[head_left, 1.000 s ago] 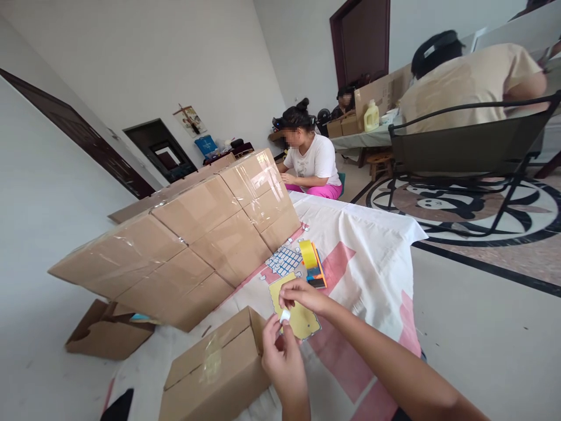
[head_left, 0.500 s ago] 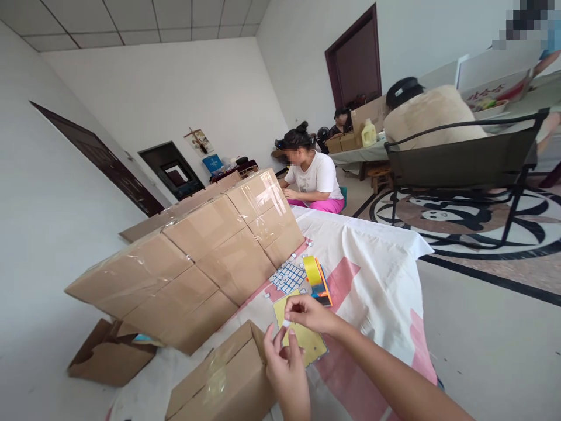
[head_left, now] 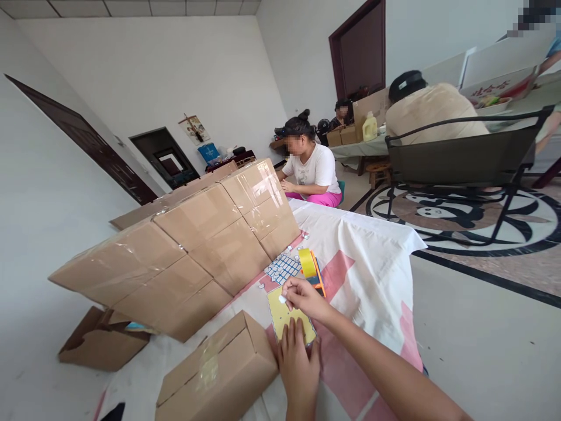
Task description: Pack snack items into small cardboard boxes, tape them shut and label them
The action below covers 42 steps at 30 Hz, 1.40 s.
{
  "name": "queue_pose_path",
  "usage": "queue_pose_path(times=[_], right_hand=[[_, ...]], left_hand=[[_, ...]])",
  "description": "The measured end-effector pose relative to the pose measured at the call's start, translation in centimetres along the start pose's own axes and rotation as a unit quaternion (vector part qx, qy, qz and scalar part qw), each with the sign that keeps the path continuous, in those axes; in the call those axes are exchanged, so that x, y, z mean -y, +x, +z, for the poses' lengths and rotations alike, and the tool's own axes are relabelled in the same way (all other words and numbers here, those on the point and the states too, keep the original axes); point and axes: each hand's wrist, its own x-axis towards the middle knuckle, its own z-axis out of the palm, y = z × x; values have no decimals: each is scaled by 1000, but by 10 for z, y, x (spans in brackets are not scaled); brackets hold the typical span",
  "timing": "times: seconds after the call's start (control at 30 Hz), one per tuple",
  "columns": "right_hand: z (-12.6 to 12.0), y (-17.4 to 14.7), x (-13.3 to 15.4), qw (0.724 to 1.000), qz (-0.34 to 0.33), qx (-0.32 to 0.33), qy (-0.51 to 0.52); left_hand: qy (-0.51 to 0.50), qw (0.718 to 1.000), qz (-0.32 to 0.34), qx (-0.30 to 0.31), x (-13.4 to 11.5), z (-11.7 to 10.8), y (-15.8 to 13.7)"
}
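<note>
My left hand (head_left: pixel 298 365) lies flat, fingers together, pressing the near end of a yellow backing sheet (head_left: pixel 284 313) on the white and pink cloth (head_left: pixel 372 275). My right hand (head_left: pixel 304 297) hovers over the sheet's far end, pinching a small white sticker (head_left: pixel 283 299) between thumb and fingertips. Beyond the hands lies a sheet of blue-edged white stickers (head_left: pixel 283 268), and beside it a yellow tape roll on an orange dispenser (head_left: pixel 312 266). A small taped cardboard box (head_left: pixel 214 374) stands just left of my left hand.
A wall of stacked taped cartons (head_left: pixel 197 240) runs along the left of the cloth. A collapsed box (head_left: pixel 103 342) lies on the floor at left. A seated person (head_left: pixel 311 169) works beyond the cloth; another person (head_left: pixel 433 108) sits behind a dark folding chair (head_left: pixel 464 161) at right.
My left hand has let go of the sticker and dropped flat onto the yellow sheet. My right hand has carried the white sticker away toward the sheet's far end.
</note>
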Motion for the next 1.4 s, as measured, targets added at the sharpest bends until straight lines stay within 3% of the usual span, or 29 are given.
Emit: queue_pose_path(times=[0.23, 0.43, 0.73, 0.83, 1.0, 1.07, 1.13, 1.23, 1.3, 1.4], right_hand=[[-3, 1, 3, 1000, -5, -30, 4], [-3, 1, 6, 999, -13, -45, 13], [-1, 3, 3, 999, -12, -50, 12], [-2, 1, 8, 998, -11, -58, 24], [-3, -1, 16, 993, -41, -94, 52], [-4, -2, 17, 991, -44, -108, 62], [-6, -2, 18, 990, -47, -114, 74], [-9, -4, 22, 987, -53, -129, 81], [-12, -5, 25, 985, -48, -143, 78], [-17, -5, 28, 985, -31, -150, 78]], left_hand=[[-124, 991, -49, 10, 2, -18, 8], [-147, 987, -68, -12, 7, -21, 15], [-125, 991, 9, 53, -4, -30, 33], [-197, 980, -18, -19, -6, -37, 38], [-350, 894, -172, -223, -25, -38, 44], [-349, 881, -149, -282, -38, -35, 50], [-311, 898, -55, -305, -47, -29, 62], [-190, 957, 72, -205, -50, -16, 89], [-137, 979, 90, -123, -46, -5, 107], [-116, 987, 82, -81, -38, 10, 122]])
